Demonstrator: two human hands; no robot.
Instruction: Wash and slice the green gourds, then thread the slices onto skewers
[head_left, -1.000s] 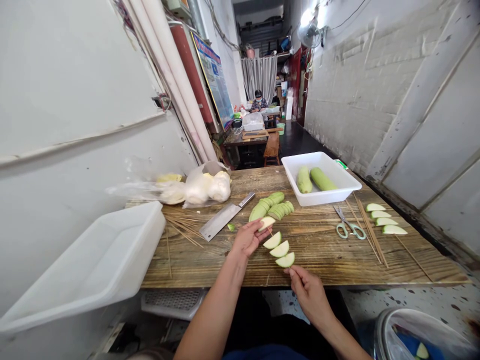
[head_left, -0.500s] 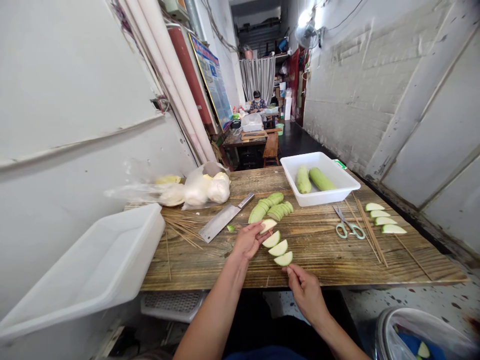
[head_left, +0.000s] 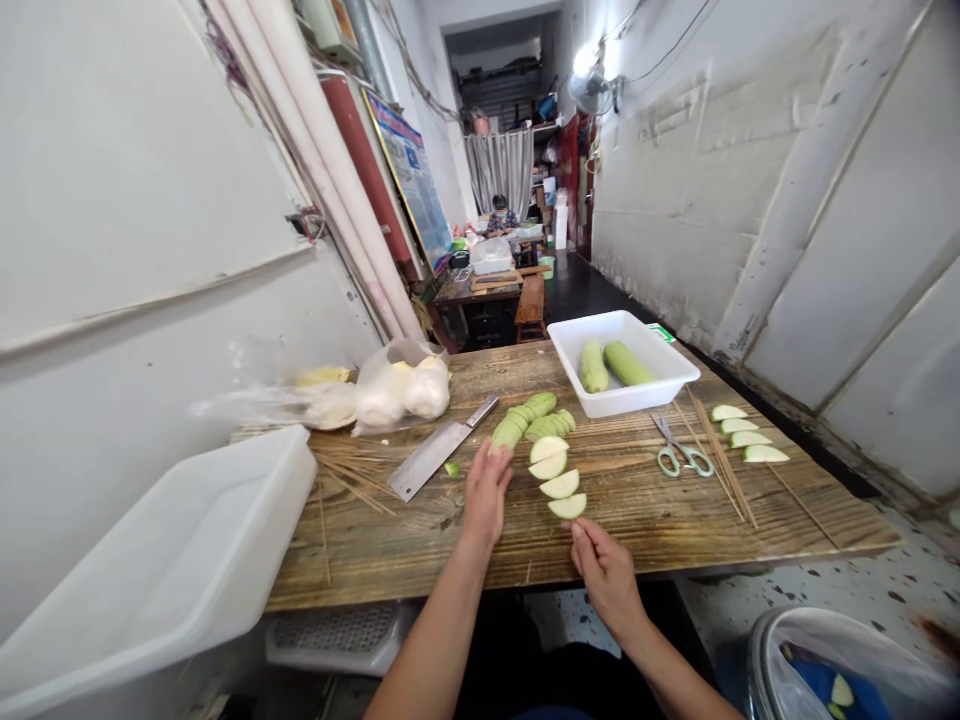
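Observation:
In my right hand (head_left: 604,570), thumb and fingers pinch the near end of a thin bamboo skewer. Several pale half-moon zucchini slices (head_left: 561,484) are threaded in a row on it; the top two sit close together. My left hand (head_left: 489,492) is at the front end of the sliced green zucchini (head_left: 517,425), fingers extended and partly over it. Whether its fingertips touch a slice I cannot tell. To the left of that hand lies a cleaver (head_left: 431,458) with a small green scrap (head_left: 451,468) near its blade.
A white tray (head_left: 600,404) with two whole zucchini stands at the back. Scissors (head_left: 679,450), loose skewers (head_left: 724,450) and another row of slices (head_left: 746,438) lie right. Left are a white bin (head_left: 289,500), bagged items (head_left: 405,390) and more skewers (head_left: 360,470). A person (head_left: 501,215) sits far back.
My left hand has let go of a zucchini slice, which now sits at the top of the skewer, and has moved left to the sliced zucchini. My right hand still holds the skewer.

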